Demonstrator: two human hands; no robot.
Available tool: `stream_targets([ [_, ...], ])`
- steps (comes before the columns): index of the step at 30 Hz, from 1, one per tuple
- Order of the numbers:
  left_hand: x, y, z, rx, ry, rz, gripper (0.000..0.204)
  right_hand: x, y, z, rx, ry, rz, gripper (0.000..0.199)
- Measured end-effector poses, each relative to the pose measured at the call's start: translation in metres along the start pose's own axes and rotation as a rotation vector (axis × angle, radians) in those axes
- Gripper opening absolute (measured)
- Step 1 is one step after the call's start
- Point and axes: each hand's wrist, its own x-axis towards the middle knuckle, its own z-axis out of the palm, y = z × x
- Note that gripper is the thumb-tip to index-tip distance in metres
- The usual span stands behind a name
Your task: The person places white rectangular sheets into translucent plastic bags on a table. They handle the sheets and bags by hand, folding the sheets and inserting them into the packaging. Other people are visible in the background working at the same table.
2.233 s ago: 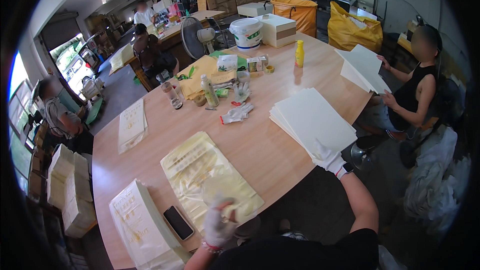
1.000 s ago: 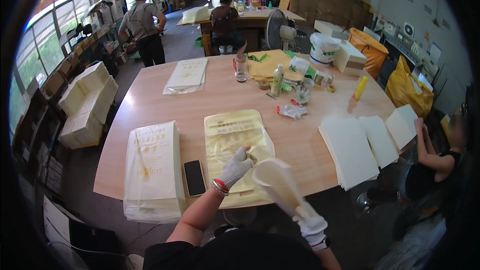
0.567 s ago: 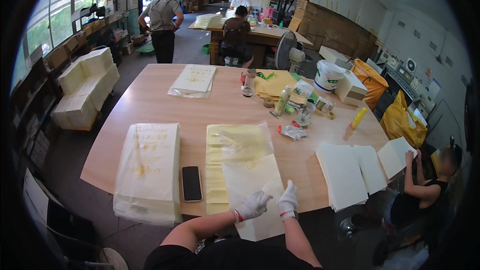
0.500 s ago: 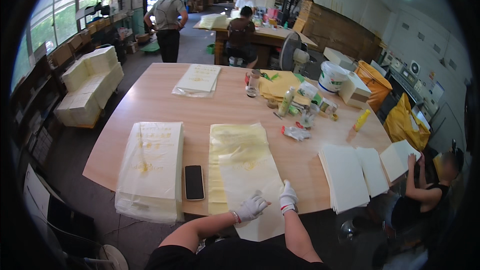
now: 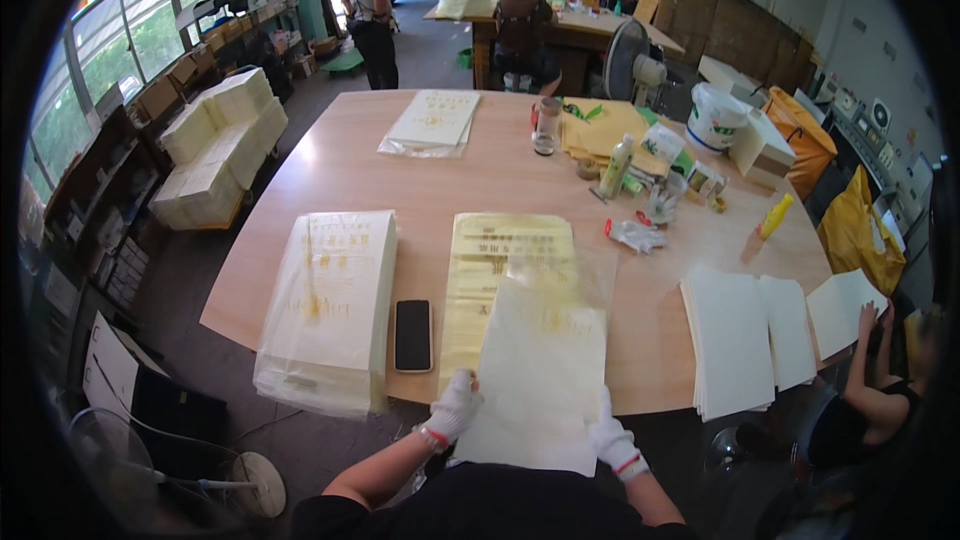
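In front of me a flat white paper packet (image 5: 540,380) with faint gold print lies tilted, overhanging the table's near edge. Clear plastic film shows around its far end. My left hand (image 5: 456,407), in a white knitted glove, has its fingers closed at the packet's left edge. At the lower right edge my gloved right hand (image 5: 611,432) grips the packet, thumb along the side. Partly covered by it lies a yellow printed plastic bag (image 5: 463,285). Left of that sits a black phone (image 5: 413,336), beside a thick plastic-wrapped stack of white packets (image 5: 335,290).
White sheets (image 5: 728,345) are stacked at the right, where a co-worker's hands (image 5: 875,315) hold another. A spare glove (image 5: 636,235), bottle (image 5: 617,165), white bucket (image 5: 717,118) and yellow bottle (image 5: 775,216) stand or lie farther back. A smaller packet stack (image 5: 432,122) lies at the far edge.
My left hand has moved from on top of the packet to its left edge. The packet has shifted right and nearer, uncovering more of the yellow bag. My view has turned slightly.
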Motion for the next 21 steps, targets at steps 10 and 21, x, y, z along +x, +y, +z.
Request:
stream_targets([
  [10,0.019,0.039,0.014,0.496,0.091,0.513,0.04,0.004,0.084,0.085,0.621,0.263,-0.037,0.071],
  [21,0.059,0.038,0.041,0.388,-0.451,0.698,0.01,0.051,0.008,0.016,0.069,0.283,0.194,0.064],
])
